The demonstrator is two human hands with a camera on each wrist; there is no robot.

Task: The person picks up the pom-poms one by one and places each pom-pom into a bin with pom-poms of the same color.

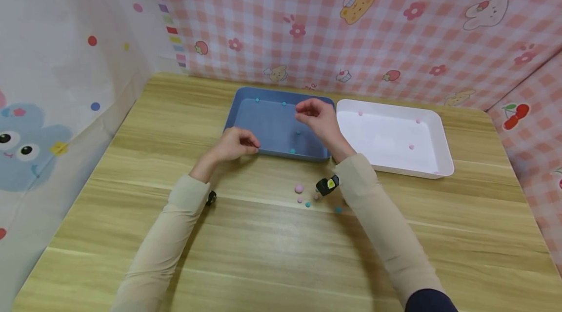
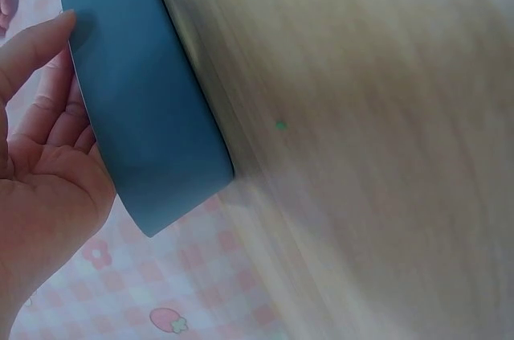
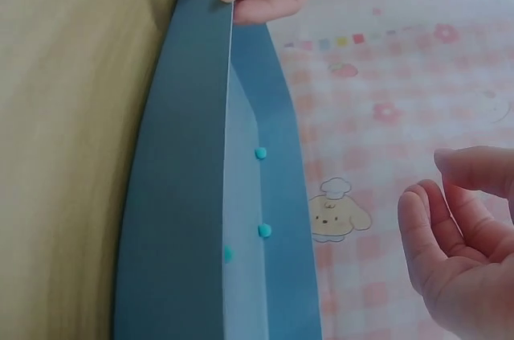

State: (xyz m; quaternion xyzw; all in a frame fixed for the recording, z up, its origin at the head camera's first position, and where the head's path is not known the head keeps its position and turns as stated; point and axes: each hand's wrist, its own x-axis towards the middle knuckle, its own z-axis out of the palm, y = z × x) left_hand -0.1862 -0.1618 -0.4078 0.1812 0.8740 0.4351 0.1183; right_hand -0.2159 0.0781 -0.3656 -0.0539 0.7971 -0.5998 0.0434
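Observation:
My left hand (image 1: pixel 236 144) pinches the near rim of the blue tray (image 1: pixel 272 126) toward its left end. The thumb lies outside the wall and the fingers reach inside it, as the right wrist view shows. Several small teal beads (image 3: pixel 264 231) lie scattered in that tray. Above its right part hovers my right hand (image 1: pixel 322 119), fingers loosely bent. In the right wrist view a gap shows between its thumb (image 3: pixel 478 170) and fingertips, with nothing held there.
A white tray (image 1: pixel 386 168) with several pink beads (image 1: pixel 411 147) stands right beside the blue one. On the wooden table, in front of the trays, lie loose pink beads (image 1: pixel 299 188) and teal beads (image 1: pixel 308 204). A checked cloth (image 1: pixel 263 19) hangs behind.

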